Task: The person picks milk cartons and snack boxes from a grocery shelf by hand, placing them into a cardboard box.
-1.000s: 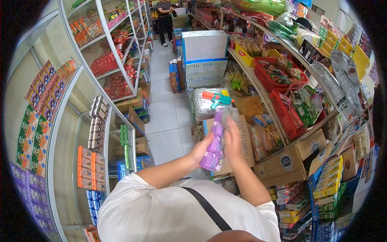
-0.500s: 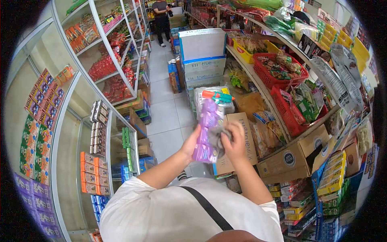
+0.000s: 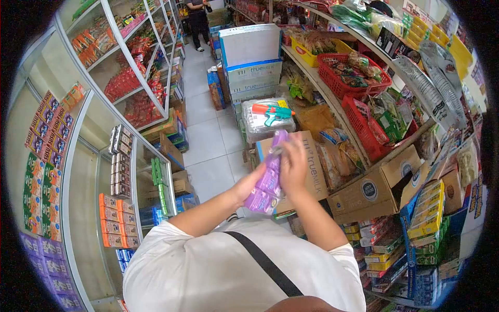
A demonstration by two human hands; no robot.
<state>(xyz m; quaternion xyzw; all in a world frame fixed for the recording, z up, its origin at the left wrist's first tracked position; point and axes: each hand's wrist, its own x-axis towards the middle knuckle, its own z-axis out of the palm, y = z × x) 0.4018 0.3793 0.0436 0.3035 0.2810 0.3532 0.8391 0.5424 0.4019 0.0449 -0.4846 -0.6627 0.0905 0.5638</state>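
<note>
A purple shrink-wrapped pack of small drink cartons (image 3: 264, 193) is held upright and slightly tilted in front of my chest. My left hand (image 3: 250, 183) grips its left side. My right hand (image 3: 294, 165) is curled against the upper right part of the pack, blurred by motion. Only a sliver of the grey cloth shows under its fingers; the rest is hidden by the hand. Just beyond the pack, an orange and teal toy water gun (image 3: 272, 113) lies on a plastic-wrapped stack of trays (image 3: 254, 128).
Brown milk carton box (image 3: 311, 161) sits right below my hands. Stacked white milk boxes (image 3: 253, 78) rise ahead beside the tiled aisle (image 3: 205, 140). Glass cabinets with drink packs (image 3: 118, 223) line the left; shelves with red baskets (image 3: 353, 78) line the right. Another person (image 3: 198, 23) stands far off.
My right hand has moved up along the pack with the grey cloth, which is now mostly covered. The view has shifted a little, showing the water gun fully.
</note>
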